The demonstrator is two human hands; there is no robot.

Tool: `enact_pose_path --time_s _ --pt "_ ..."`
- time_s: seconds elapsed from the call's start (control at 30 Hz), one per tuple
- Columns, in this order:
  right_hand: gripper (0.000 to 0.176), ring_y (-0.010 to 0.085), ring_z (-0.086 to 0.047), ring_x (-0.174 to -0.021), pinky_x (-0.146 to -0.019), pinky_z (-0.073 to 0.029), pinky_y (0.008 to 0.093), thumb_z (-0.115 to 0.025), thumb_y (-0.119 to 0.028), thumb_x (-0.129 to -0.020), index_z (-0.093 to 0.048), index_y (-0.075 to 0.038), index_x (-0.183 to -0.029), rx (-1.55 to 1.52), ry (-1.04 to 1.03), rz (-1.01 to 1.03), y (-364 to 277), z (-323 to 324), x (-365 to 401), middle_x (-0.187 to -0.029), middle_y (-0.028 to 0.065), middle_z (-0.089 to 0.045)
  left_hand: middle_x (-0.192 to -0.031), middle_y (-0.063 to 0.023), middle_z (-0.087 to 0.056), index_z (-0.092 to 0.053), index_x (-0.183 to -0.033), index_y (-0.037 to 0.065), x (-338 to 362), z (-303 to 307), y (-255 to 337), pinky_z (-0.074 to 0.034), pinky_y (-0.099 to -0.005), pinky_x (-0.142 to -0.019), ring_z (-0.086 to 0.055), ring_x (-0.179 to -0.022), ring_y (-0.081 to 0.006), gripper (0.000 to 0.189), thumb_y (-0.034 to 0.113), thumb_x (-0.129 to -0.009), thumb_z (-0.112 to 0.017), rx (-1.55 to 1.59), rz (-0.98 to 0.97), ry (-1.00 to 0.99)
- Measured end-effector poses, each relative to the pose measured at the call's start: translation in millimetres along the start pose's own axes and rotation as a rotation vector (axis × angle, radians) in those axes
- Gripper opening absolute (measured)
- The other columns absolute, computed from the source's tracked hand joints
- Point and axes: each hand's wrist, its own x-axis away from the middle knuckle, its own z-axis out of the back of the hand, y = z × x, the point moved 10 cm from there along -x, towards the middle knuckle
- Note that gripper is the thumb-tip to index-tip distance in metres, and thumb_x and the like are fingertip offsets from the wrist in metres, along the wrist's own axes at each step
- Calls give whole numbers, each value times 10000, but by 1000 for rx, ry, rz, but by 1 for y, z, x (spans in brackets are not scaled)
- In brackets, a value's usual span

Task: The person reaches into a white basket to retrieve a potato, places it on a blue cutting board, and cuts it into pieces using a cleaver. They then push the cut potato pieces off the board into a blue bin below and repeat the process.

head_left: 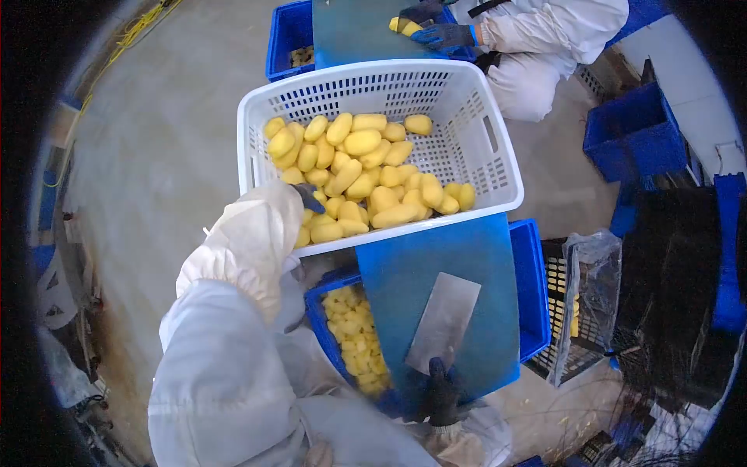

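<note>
My left hand [309, 198], in a dark blue glove, reaches over the near left rim of a white plastic crate [504, 167] and touches the peeled yellow potatoes [362, 142] piled inside. Its fingers are partly hidden by the sleeve and the potatoes, so their grip does not show. Lower down, my right hand [440, 393], gloved in black, is closed around the handle end of a cleaver [447, 321]. The wide, flat blade lies over a blue cutting board [405, 268], pointing away from me.
A blue bin of cut potato pieces [354, 335] sits left of the board; another blue bin [529, 288] is at its right. Across the crate, a co-worker's gloved hand [445, 36] holds a potato [406, 26] at another board [366, 31]. A black crate [559, 292] stands right.
</note>
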Motion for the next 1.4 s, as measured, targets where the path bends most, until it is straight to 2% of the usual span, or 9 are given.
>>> enact_pose_path --time_s 0.33,0.43,0.5,0.6,0.87,0.93,1.13,1.2,1.4 --pt "301 161 -437 -553 -535 -365 344 -571 -275 -853 -590 24 -822 -42 -86 -80 16 0 1 -587 38 -494 -1024 -118 -614 -564 -1107 78 30 4 5 -471 -406 -824 -566 -968 -257 484 286 -694 -711 450 215 -83" --pt "315 161 -438 -523 -515 -360 338 -563 -291 -858 -569 13 -774 864 64 1065 -40 -18 32 -532 35 -474 -1024 -116 -614 -562 -1109 79 11 56 43 -470 -408 -826 -565 -968 -255 488 290 -697 -714 587 283 -74" --pt "304 154 -450 -521 -510 -366 326 -553 -286 -865 -567 10 -796 172 -64 -37 -10 -5 12 -563 58 -489 -1024 -114 -614 -560 -1111 80 45 -6 58 -470 -410 -826 -565 -968 -254 490 292 -698 -716 679 324 -70" --pt "294 148 -450 -503 -491 -369 314 -556 -286 -864 -575 4 -821 649 417 613 -33 -8 37 -579 51 -500 -1024 -112 -614 -557 -1113 82 70 -8 77 -470 -412 -828 -564 -968 -252 493 297 -700 -720 804 368 -64" --pt "205 111 -439 -470 -455 -355 277 -554 -215 -865 -591 -14 -878 269 62 440 19 1 1 -602 8 -514 -1083 -107 -571 -496 -1174 108 103 -14 144 -440 -470 -880 -533 -1048 -261 501 285 -754 -704 1218 72 -77" --pt "197 101 -449 -473 -452 -356 267 -552 -201 -866 -591 -12 -904 345 27 535 10 0 9 -620 11 -524 -1093 -120 -563 -452 -1222 116 117 16 199 -444 -461 -885 -532 -1051 -268 539 223 -758 -704 34 -893 221" --pt "314 277 -565 -631 -610 -437 386 -545 -259 -863 -578 19 -1004 -60 15 126 -26 11 48 -696 148 -604 -1019 -133 -604 -504 -1143 35 154 -96 320 -501 -350 -755 -598 -891 -227 465 312 -794 -640 828 -467 -173" --pt "368 358 -573 -793 -725 -420 423 -535 -303 -859 -561 15 -1043 332 70 733 -37 13 46 -831 216 -618 -902 -135 -637 -567 -1050 2 174 -161 343 -510 -323 -693 -617 -766 -219 386 311 -822 -600 1116 -176 -239" --pt "512 409 -570 -889 -768 -418 462 -467 -475 -864 -594 4 -993 593 207 215 -24 61 61 -928 266 -599 -933 -140 -617 -560 -1055 9 188 -262 374 -497 -335 -730 -599 -788 -239 355 276 -821 -572 912 -593 -347"
